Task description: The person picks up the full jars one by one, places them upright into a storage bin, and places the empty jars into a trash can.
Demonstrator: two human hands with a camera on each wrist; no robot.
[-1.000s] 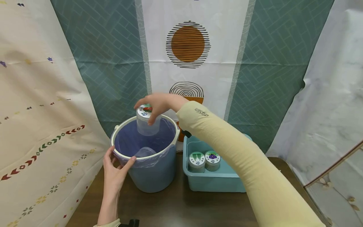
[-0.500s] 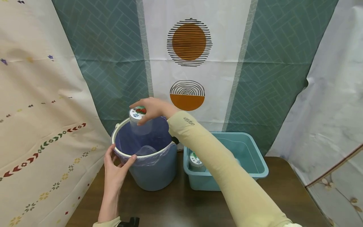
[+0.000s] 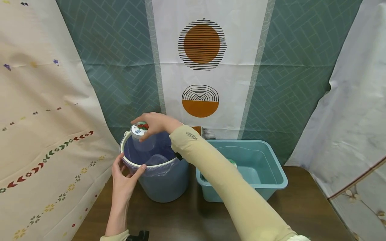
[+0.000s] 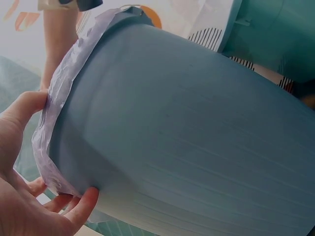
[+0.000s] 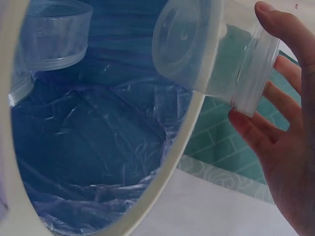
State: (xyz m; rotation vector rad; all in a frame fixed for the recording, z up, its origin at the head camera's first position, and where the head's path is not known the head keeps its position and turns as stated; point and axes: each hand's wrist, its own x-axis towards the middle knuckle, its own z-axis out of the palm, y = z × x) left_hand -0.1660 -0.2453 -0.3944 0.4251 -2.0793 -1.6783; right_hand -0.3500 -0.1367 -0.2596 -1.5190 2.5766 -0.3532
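My right hand (image 3: 155,122) holds a clear plastic jar (image 3: 144,143) by its lid, which bears a red fruit or vegetable picture. The jar hangs upright, its lower part inside the mouth of a blue bucket (image 3: 164,187) with a cream rim and purple bag liner. In the right wrist view, fingertips and thumb grip the lid edge, and the jar's base (image 5: 182,37) reaches past the rim. Other clear jars (image 5: 59,34) lie inside the bucket. My left hand (image 3: 123,185) grips the bucket's near-left rim, thumb and fingers on the liner (image 4: 61,98).
A teal tub (image 3: 278,184) stands right of the bucket on the dark wooden table (image 3: 193,221). My right sleeve hides part of the tub and most of a green-lidded jar (image 3: 232,162) in it. Patterned cloths hang behind and at both sides.
My right hand has moved left and lower with the jar, toward the bucket's left side. More of the tub shows as the sleeve shifts. The left hand keeps its grip on the rim.
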